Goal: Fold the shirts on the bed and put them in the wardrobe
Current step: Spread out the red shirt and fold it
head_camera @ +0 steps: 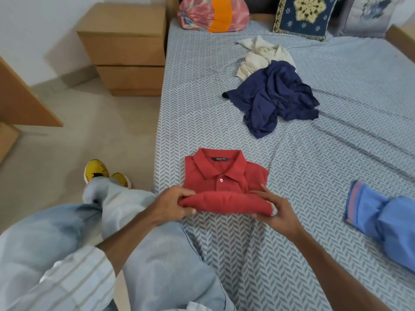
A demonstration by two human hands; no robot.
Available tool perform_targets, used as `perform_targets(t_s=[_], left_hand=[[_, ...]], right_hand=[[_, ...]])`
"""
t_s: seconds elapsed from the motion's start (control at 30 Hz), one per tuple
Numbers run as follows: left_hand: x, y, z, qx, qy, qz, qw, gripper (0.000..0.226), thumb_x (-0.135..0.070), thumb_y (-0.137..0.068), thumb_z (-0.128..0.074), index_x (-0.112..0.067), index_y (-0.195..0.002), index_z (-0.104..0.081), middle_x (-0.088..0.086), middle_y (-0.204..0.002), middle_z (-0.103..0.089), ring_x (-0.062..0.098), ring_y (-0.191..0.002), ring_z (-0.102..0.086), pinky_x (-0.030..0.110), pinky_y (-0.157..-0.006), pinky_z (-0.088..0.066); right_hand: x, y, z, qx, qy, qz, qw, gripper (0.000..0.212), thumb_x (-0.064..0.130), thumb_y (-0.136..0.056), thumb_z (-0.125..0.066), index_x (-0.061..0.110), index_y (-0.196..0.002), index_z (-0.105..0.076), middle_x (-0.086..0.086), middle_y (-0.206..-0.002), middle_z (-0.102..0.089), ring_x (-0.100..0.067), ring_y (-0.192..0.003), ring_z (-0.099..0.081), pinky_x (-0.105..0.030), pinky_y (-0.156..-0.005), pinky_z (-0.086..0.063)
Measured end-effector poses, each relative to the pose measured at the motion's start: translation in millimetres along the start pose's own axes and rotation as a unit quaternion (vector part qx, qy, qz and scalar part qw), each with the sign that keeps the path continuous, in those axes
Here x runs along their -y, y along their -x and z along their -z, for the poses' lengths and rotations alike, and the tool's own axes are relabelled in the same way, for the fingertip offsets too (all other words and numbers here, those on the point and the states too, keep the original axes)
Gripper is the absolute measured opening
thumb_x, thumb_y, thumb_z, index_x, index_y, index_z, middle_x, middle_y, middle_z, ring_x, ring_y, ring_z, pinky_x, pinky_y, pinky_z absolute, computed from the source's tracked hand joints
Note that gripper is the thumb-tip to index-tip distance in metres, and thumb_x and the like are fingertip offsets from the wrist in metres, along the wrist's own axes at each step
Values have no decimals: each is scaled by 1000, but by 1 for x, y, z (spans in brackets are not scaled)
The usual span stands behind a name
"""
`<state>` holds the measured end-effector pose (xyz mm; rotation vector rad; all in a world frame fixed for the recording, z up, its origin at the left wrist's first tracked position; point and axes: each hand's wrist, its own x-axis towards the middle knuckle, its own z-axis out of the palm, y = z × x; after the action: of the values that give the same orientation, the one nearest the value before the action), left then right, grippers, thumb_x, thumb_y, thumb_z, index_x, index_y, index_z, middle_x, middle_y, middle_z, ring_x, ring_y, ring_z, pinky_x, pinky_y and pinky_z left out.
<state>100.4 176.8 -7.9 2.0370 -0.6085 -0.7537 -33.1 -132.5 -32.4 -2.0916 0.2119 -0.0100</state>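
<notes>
1. The red polo shirt (221, 176) lies folded on the bed (314, 176) near its left edge, collar pointing toward the pillows, its rolled lower fold running left to right.
2. The left hand (173, 204) pinches the left end of that fold, fingers closed on the cloth.
3. The right hand (277, 211) grips the right end, thumb on top and fingers beneath.
4. Farther up the bed a navy shirt (272, 99) lies crumpled, overlapping a cream shirt (260, 56).
5. A blue garment (386, 216) lies well apart to the right.
</notes>
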Motion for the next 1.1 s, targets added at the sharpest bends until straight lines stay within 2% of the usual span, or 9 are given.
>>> perform_targets(t_s=[0.1,0.23,0.33,0.47,0.6,0.7,0.87,0.97,1.1], left_hand=[[9,7,-2,13,-137,-69,988,43,-2,-66,-68,-31,-97,-79,-12,-97,-65,8,-102,-55,28,-94,-43],[20,22,-9,131,-342,-84,927,56,-15,-68,-62,-43,-115,-70,-20,-115,-40,-1,-121,-29,27,-103,-22],[25,23,-8,65,-272,-87,956,45,-23,-66,-60,-36,-108,-75,-16,-117,-45,2,-119,-35,29,-106,-32],[23,1,-6,-91,-104,-5,990,37,-11,-83,-68,-20,-119,-66,-4,-116,-53,13,-108,-55,30,-98,-47],[18,-32,-6,-179,19,163,970,36,-21,-91,-67,-13,-125,-58,-7,-97,-61,19,-96,-61,34,-93,-49],[20,-54,0,-232,79,236,940,16,-28,-92,-66,-16,-103,-68,3,-102,-69,24,-100,-64,43,-97,-52],[19,-86,9,-254,158,263,917,14,-22,-85,-75,-9,-82,-70,5,-89,-72,21,-85,-65,33,-84,-55],[14,-101,11,-284,128,273,910,8,-11,-83,-74,-15,-79,-69,3,-87,-71,18,-77,-62,25,-69,-50],[13,-105,7,-283,-28,270,920,10,-22,-92,-62,-15,-86,-67,5,-93,-71,24,-90,-65,30,-79,-51]], right_hand=[[-15,23,-1,-28,116,91,989,53,29,-64,-80,47,-112,-66,9,-134,-62,-25,-138,-47,-56,-107,-39],[-35,53,-4,58,337,78,937,83,8,-57,-54,58,-124,-53,10,-153,-39,-20,-144,-35,-47,-103,-27],[-37,51,-7,3,265,69,962,82,-7,-60,-47,47,-119,-67,6,-153,-42,-16,-144,-35,-41,-110,-35],[-2,14,-6,-134,91,-90,983,54,-11,-80,-54,23,-120,-67,5,-130,-62,-8,-113,-58,-11,-89,-42],[8,-41,-5,-173,6,-278,945,30,19,-90,-63,15,-120,-64,-1,-109,-69,-18,-98,-64,-26,-82,-48],[1,-72,-7,-173,-34,-344,922,31,32,-86,-71,11,-108,-68,-7,-95,-71,-22,-85,-65,-33,-78,-50],[-12,-92,-8,-162,-166,-386,893,23,21,-78,-81,5,-90,-72,-13,-90,-74,-26,-82,-70,-40,-81,-59],[-15,-97,-2,-161,-174,-379,895,18,15,-80,-78,4,-93,-71,-12,-92,-73,-25,-86,-69,-38,-85,-58],[-10,-91,3,-145,-45,-344,926,19,32,-88,-71,20,-80,-58,-2,-87,-66,-22,-88,-64,-42,-88,-54]])
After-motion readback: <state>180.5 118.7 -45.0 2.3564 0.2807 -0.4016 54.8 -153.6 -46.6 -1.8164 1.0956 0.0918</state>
